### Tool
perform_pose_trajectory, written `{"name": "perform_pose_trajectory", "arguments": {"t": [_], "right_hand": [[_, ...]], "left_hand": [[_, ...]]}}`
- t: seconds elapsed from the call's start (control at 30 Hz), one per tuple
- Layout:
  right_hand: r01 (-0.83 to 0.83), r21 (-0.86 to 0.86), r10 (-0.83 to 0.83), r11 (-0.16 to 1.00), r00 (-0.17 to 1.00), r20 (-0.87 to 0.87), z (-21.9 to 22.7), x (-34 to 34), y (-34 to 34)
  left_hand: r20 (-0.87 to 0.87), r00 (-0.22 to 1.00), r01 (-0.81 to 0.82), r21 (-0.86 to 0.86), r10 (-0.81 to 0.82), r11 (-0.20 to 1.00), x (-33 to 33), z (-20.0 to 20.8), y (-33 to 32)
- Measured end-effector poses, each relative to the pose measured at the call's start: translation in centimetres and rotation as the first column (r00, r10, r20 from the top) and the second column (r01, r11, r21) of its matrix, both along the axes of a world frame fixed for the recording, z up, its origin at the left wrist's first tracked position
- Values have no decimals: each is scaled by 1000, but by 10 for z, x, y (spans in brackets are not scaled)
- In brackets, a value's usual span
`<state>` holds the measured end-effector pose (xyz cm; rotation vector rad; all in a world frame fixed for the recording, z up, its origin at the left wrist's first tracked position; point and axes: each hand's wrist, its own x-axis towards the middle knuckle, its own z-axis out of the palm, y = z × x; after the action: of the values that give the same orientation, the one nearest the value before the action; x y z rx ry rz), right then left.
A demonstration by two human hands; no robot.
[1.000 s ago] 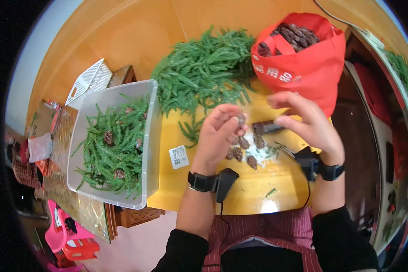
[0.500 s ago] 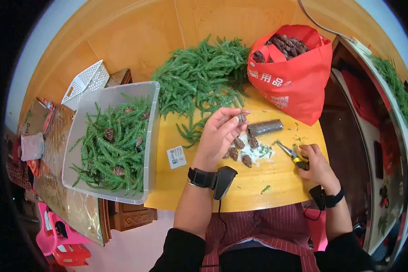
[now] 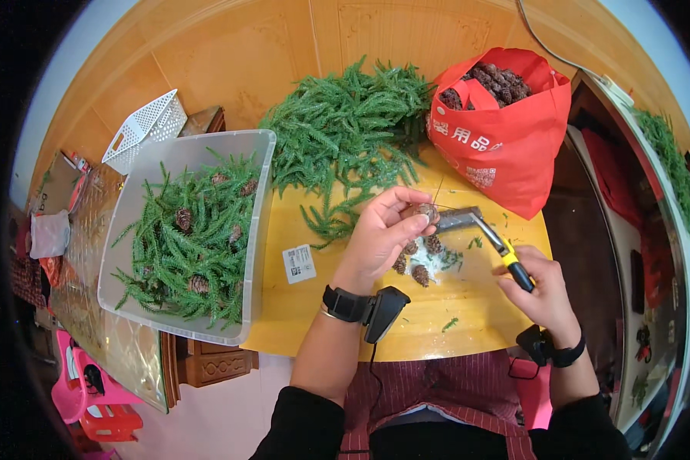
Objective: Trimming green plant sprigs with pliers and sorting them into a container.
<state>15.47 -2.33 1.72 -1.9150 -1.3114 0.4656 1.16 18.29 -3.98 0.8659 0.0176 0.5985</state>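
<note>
Between the thumb and fingers of my left hand (image 3: 377, 236) is a small brown pine cone (image 3: 425, 213), with thin dark wire sticking out from it. My right hand (image 3: 543, 287) grips pliers (image 3: 518, 270) with black and yellow handles, their jaws pointing up and left toward the wire, near a dark grey cylinder (image 3: 460, 220). Several loose pine cones (image 3: 421, 275) lie below my left hand on a whitish patch of the yellow table (image 3: 360, 330). Green clippings (image 3: 450, 324) are scattered around.
A translucent bin (image 3: 265, 201) on the left holds green sprigs with pine cones among them. More artificial sprigs (image 3: 345, 115) are heaped at the back. A red bag (image 3: 506, 161) full of pine cones stands back right. A white label (image 3: 299, 263) lies beside the bin.
My right hand has lifted the pliers and brought their jaws up and in toward the wire. My left hand has shifted slightly right with the pine cone.
</note>
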Motion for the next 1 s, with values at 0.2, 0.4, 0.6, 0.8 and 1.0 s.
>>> {"name": "perform_pose_trajectory", "arguments": {"t": [0.2, 0.4, 0.6, 0.8, 1.0], "right_hand": [[-117, 115, 68, 986, 927, 368, 2, -3, 18], [-120, 153, 53, 981, 922, 383, 3, -9, 26], [-61, 138, 8, 989, 934, 356, 3, -11, 27], [-77, 186, 2, 980, 928, 372, 1, -12, 28], [-71, 238, -29, 969, 918, 395, 0, -10, 28]], "left_hand": [[58, 998, 3, -8, -2, 1000, 1, 5, -4], [43, 999, -32, 25, 31, 999, 1, 3, -4], [71, 995, -69, 56, 65, 996, 3, 2, -5], [117, 992, -58, 29, 54, 998, 2, 4, -9], [-18, 988, 149, -136, -153, 979, -1, 10, -7]]}}
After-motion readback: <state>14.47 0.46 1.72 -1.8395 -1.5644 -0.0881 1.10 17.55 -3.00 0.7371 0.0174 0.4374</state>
